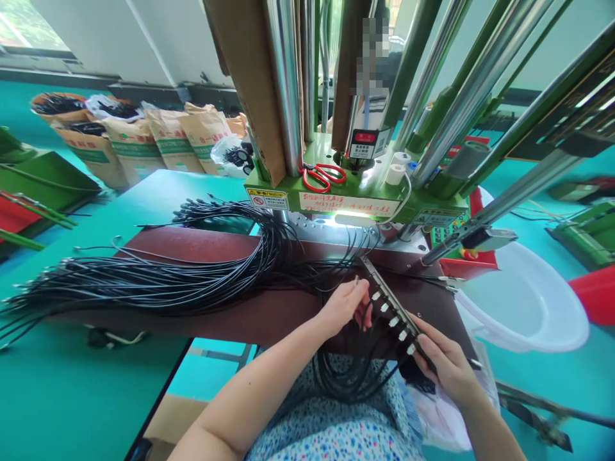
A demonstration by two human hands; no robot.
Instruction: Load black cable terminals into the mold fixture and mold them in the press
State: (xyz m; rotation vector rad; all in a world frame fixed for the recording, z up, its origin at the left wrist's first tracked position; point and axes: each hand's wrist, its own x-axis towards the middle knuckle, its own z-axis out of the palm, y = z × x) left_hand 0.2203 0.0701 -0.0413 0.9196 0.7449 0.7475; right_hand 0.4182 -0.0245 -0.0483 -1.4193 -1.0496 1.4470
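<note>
My right hand [444,358] is closed around the lower end of a long, narrow metal bar [391,298], held tilted over the brown worktop. Several small white connectors [394,321] stick out along the bar's left side. Beside the bar's upper part, my left hand [346,304] is pinched on a thin black cable, whose small metallic tip [357,280] pokes above the fingers. More black cables [343,378] loop down below this hand into my lap. A thick bundle of black cables [192,282] lies across the worktop to the left.
A green press [288,200] with steel columns stands directly ahead, red-handled scissors [323,177] on its ledge. To the right sit a red control box [468,266] and a white tub [528,307]. Paper sacks [166,137] line the back left.
</note>
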